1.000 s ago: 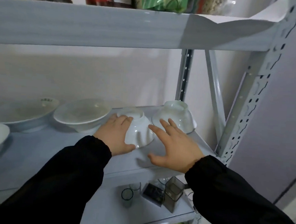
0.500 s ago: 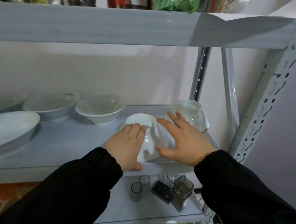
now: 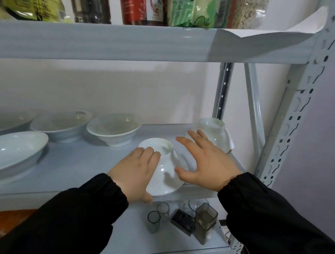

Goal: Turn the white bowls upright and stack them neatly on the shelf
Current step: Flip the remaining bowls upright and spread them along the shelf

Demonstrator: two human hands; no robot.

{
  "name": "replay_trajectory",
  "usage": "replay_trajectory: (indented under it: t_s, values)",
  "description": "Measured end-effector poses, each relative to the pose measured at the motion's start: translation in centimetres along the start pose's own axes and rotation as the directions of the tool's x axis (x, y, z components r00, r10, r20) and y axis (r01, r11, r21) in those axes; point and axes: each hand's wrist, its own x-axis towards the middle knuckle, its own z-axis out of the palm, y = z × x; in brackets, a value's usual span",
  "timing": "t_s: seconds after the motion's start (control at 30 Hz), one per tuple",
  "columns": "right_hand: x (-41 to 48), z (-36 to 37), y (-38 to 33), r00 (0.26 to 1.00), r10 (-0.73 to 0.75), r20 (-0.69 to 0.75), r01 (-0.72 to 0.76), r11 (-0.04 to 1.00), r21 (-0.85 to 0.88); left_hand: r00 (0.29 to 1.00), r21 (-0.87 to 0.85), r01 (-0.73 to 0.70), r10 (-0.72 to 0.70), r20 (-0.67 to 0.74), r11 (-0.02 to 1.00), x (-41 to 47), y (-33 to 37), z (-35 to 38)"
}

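Upside-down white bowl (image 3: 166,178) is being gripped at the near edge of the shelf (image 3: 78,166) by the left hand (image 3: 134,170), fingers curled over it; right hand (image 3: 207,164) is being held spread, thumb touching its right side.

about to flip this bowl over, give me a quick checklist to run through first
1. Is the near bowl upright: not ok, its foot faces up.
2. Does the left hand have it: ok, fingers curl over the foot and the thumb is at the rim.
3. Does the right hand support it: cannot tell, the hand is open with its thumb by the bowl's side.
4. Is it well back on the shelf: not ok, the rim appears to overhang the front edge.
5. Is the back bowl upright: not ok, its foot is up too.
6. Is there bare shelf to set it down: ok, just left of the hands.
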Motion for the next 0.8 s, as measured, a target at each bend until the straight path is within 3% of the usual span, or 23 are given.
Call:
replay_trajectory:
  t_s: [0.1,0.23,0.3,0.4,0.47,0.53,0.6,0.7,0.8]
  values:
    - [0.4,-0.1,-0.4,1.000,-0.004,-0.029,0.005,0.999,0.039,1.000,0.031,0.015,-0.014,-0.021,0.999,-0.4,0.3,0.6]
    - [1.0,-1.3,-1.6,0.992,-0.025,-0.126,0.044,0.988,0.150,0.983,-0.229,0.167,-0.181,-0.042,0.959,-1.5,-0.1,0.1]
    - [1.4,-2.4,-2.5,0.979,-0.052,-0.196,0.090,0.977,0.193,0.941,-0.436,0.254,-0.325,-0.094,0.863,-2.7,-1.0,-1.0]
    - [2.1,-3.7,-4.3,0.959,-0.084,-0.273,0.148,0.963,0.225,0.804,-0.781,0.302,-0.586,-0.099,0.547,-4.9,-2.3,-2.1]
    - [2.6,-3.9,-5.5,0.950,-0.086,-0.302,0.158,0.962,0.223,0.724,-0.955,0.191,-0.690,-0.019,0.227,-6.1,-3.0,-2.3]
    - [3.1,-3.5,-6.7,0.947,-0.087,-0.310,0.160,0.963,0.218,0.707,-0.978,0.039,-0.686,0.172,-0.205,-7.3,-3.7,-2.1]
    - [3.7,-2.7,-7.9,0.951,-0.082,-0.297,0.155,0.961,0.231,0.717,-0.851,-0.042,-0.609,0.339,-0.524,-8.7,-4.3,-1.7]
    - [4.5,-1.3,-9.9,0.963,-0.073,-0.259,0.134,0.965,0.226,0.715,-0.612,-0.100,-0.485,0.504,-0.784,-10.9,-5.3,-1.3]
    - [5.0,-0.3,-11.9,0.969,-0.067,-0.237,0.124,0.964,0.235,0.707,-0.474,-0.136,-0.421,0.569,-0.870,-12.7,-6.1,-0.7]
